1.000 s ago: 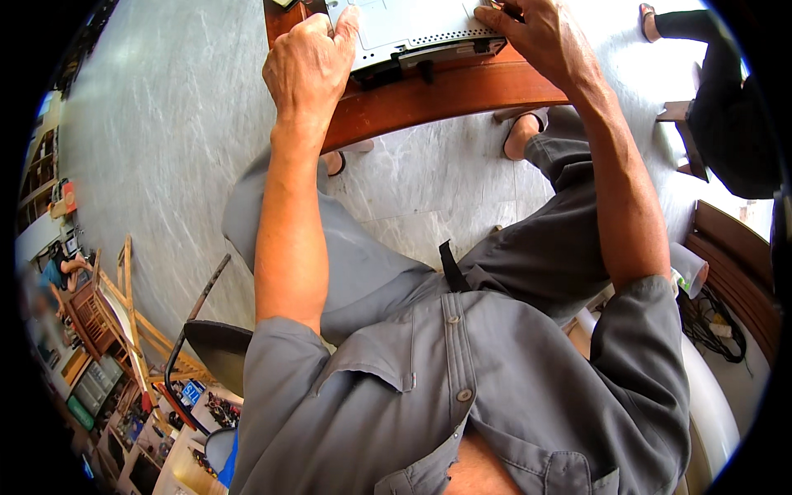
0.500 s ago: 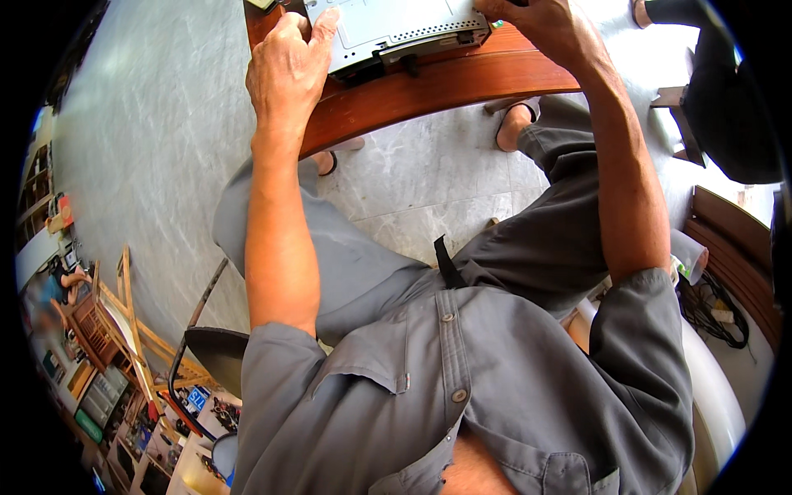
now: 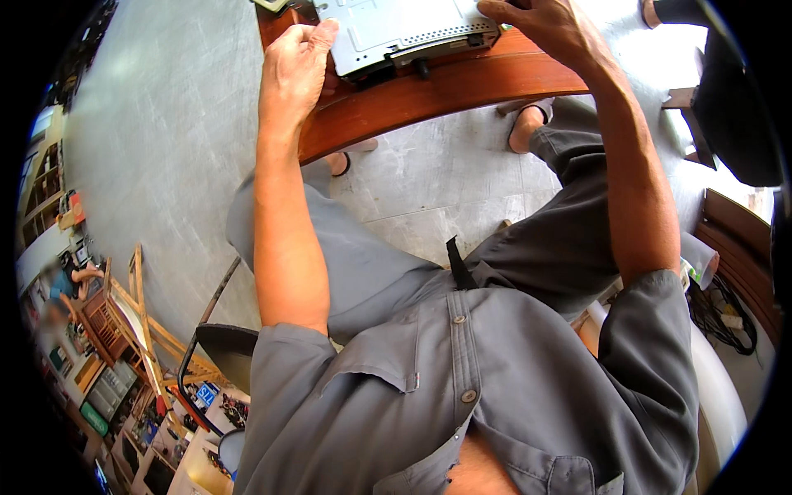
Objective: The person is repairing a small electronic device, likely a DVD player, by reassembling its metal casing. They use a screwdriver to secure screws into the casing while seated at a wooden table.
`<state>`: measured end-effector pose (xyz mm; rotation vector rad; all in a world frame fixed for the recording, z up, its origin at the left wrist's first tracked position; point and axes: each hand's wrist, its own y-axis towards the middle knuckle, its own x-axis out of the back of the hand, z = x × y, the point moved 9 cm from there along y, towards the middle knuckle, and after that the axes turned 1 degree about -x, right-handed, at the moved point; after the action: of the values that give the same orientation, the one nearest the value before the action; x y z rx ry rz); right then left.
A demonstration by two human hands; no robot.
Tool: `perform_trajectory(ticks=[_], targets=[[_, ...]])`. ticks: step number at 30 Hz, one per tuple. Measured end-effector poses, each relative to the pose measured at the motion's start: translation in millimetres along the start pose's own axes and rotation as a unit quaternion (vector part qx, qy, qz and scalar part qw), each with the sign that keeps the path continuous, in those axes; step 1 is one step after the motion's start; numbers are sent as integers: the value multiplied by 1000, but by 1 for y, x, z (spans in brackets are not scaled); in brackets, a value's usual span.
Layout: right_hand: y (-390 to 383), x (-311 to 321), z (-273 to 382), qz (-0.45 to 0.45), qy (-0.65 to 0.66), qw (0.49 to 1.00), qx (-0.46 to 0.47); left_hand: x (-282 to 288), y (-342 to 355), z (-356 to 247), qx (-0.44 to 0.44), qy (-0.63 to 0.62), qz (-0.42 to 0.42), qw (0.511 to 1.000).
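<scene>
A flat silver metal-cased electronic unit (image 3: 412, 25), with a row of small holes along its near edge, lies over a reddish-brown wooden bench (image 3: 445, 87). Its far side is cut off by the top of the picture. My left hand (image 3: 297, 70) grips the unit's left side, thumb on the top face and the other fingers mostly hidden beside it. At the right edge, my right hand (image 3: 549, 25) holds the unit with its thumb near the corner; the remaining fingers are partly out of sight. A dark knob-like part (image 3: 422, 68) sticks out of the near side.
A small pale object (image 3: 272, 4) rests at the bench's far left. Beyond my right arm stand a dark stool-like shape (image 3: 734, 124) and a coil of black cable (image 3: 726, 318). Wooden frames (image 3: 144, 322), cluttered shelves and another person (image 3: 66, 285) are at the left.
The whole view has shifted slightly, so everything sits a little farther right and lower. Both hands keep their hold on the unit; my left fingers look slightly more closed.
</scene>
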<state>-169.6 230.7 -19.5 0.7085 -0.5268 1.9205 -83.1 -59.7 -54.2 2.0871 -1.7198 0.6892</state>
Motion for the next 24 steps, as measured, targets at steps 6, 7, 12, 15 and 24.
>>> perform_trajectory(ticks=[6,7,12,15,24], targets=[[-2,2,4,-16,-41,999,5,-6,-7,-1,67,-90,30,993],[-1,0,3,-4,-62,998,-8,-7,-9,-1,78,-108,32,991],[-4,-8,11,29,-22,999,-3,-10,-13,2,92,-142,34,985],[-4,-8,12,31,-12,999,10,-12,-11,6,89,-141,40,985],[-4,-10,-2,8,-108,993,53,-6,-10,-2,40,-101,10,994]])
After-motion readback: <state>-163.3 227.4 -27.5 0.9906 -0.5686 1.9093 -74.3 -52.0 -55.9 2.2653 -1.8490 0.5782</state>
